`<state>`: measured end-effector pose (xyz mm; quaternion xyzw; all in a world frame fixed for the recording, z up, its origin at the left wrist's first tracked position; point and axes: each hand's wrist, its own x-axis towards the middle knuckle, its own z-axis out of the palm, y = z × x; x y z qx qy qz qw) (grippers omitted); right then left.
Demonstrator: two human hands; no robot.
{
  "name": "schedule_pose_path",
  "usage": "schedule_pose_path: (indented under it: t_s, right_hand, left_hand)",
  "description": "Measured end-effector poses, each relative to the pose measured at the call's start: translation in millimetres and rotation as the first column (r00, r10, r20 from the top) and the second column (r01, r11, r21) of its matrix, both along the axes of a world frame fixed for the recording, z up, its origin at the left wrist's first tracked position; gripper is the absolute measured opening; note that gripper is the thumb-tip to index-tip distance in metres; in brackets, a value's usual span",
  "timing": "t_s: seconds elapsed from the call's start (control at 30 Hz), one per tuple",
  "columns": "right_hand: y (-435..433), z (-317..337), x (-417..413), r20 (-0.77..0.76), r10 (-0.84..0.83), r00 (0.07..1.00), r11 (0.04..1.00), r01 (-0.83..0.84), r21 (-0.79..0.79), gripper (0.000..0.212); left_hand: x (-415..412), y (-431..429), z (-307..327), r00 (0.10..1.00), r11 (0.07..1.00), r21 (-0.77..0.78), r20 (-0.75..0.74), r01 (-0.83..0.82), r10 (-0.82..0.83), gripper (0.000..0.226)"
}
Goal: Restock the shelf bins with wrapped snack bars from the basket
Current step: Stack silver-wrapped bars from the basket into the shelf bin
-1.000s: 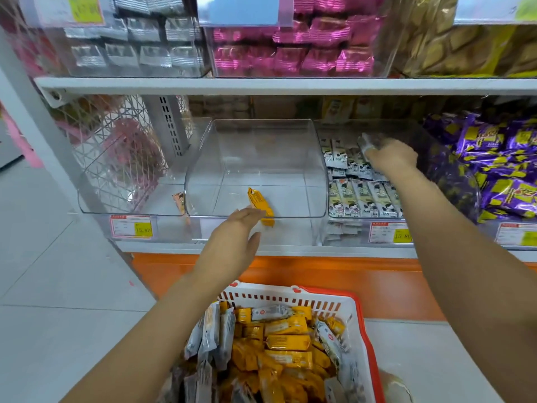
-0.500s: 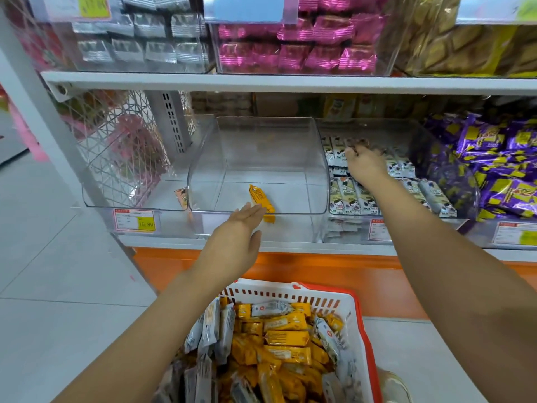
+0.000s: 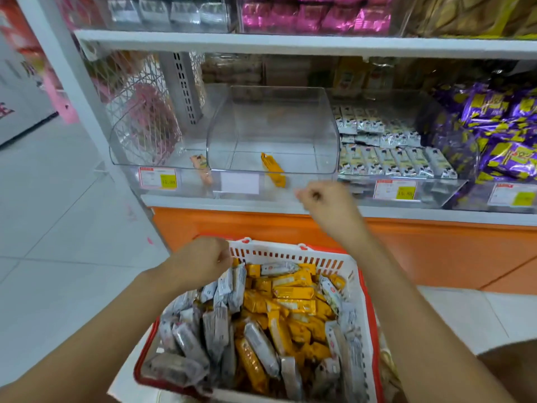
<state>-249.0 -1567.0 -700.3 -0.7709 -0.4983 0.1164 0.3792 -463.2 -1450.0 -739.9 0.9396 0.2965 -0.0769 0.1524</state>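
L hand (image 3: pixel 203 258) curls at basket (image 3: pixel 290 253) rim over grey bars (image 3: pixel 236 283), can't tell if it's got one; R hand (image 3: pixel 328 203) clenched, nothing seen in it, by clear bin (image 3: pixel 273 120) w/ one yellow bar (image 3: pixel 271 171). Risk: mixed pile, so a grey one lands in yellow's bin
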Motion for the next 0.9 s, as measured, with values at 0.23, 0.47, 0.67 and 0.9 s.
schedule_pose_path:
  t_s: [0.23,0.47,0.67,0.9]
  right_hand:
    - [-6.0,-124.8,-102.9,-0.202,0.2,0.959,0.828,-0.276,-0.487,0.039]
    - [-7.2,-167.3,-153.3,-0.27,0.105,0.957,0.752,-0.254,-0.608,0.052]
    - [9.0,-171.9,-157.1,-0.44,-0.072,0.895,0.686,-0.276,-0.674,0.047]
    - [1.8,-169.8,-138.7,-0.641,-0.208,0.739,0.75,-0.3,-0.589,0.033]
  left_hand:
    - [-72.9,-3.7,-28.7,0.804,0.981,0.032,-0.569,-0.19,0.175,0.034]
    - [-103.0,-4.2,-44.4,0.772,0.893,-0.072,-0.537,-0.445,0.342,0.052]
    - [-99.4,-19.8,-71.7,0.813,0.928,-0.224,-0.569,-0.297,0.123,0.04]
    - [-104.8,-34.4,-84.3,0.83,0.973,-0.23,-0.536,0.03,-0.152,0.061]
